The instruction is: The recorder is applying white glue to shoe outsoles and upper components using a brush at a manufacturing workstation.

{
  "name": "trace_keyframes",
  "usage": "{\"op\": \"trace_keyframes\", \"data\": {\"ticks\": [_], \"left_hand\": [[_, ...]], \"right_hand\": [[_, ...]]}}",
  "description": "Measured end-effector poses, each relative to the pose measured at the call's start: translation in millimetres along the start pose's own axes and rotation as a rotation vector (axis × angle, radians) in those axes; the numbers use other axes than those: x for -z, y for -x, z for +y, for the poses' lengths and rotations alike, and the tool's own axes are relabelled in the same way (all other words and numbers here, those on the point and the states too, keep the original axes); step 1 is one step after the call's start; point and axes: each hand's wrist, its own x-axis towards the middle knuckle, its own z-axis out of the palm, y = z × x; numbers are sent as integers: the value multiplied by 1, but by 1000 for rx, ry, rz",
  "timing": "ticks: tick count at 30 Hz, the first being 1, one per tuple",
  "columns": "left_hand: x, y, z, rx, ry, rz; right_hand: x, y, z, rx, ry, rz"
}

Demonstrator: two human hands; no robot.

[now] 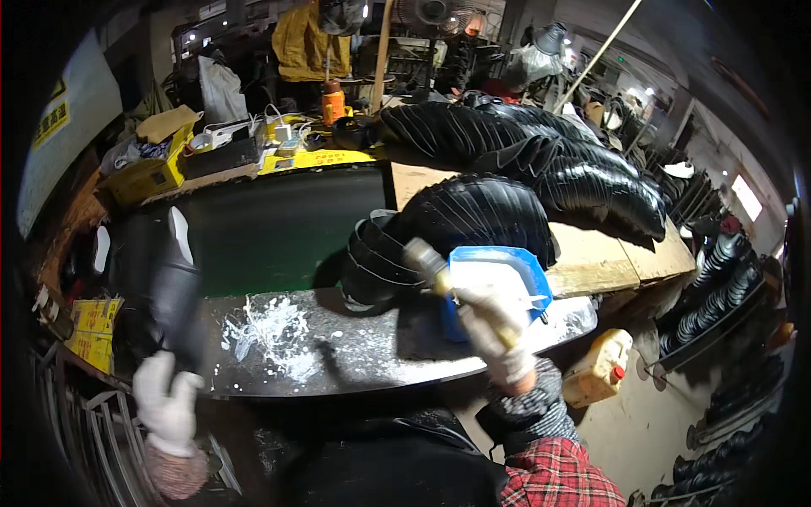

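My left hand [169, 404], in a white glove, is at the left with its fingers apart. Just beyond its fingertips a black boot [173, 296], smeared by motion, stands over the belt's left end; its far tip shows a pale sole-shaped patch. Whether the fingers touch the boot is unclear. My right hand [498, 342], gloved in white too, is wrapped round a brush [432, 264] whose bristle end points up and left. Under and behind this hand sits a blue tub [541, 275] holding white paste or liquid, partly hidden by the hand.
A dark bench ledge [372, 351] carries white splatters. Behind it runs a dark green conveyor belt [287, 228]. Nested black curved pieces [473, 207] pile up on wooden boards [591, 258]. A pale jerrycan [598, 367] with a red cap stands low at the right.
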Motion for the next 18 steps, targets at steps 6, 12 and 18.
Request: {"op": "trace_keyframes", "data": {"ticks": [6, 12, 18], "left_hand": [[-46, 0, 64, 279, 548, -553], [-78, -35, 65, -70, -184, -659], [-60, -30, 54, -77, -6, -283]], "right_hand": [[73, -4, 38, -332, 149, 253], [88, 18, 41, -361, 340, 162], [91, 37, 15, 13, 558, 65]]}}
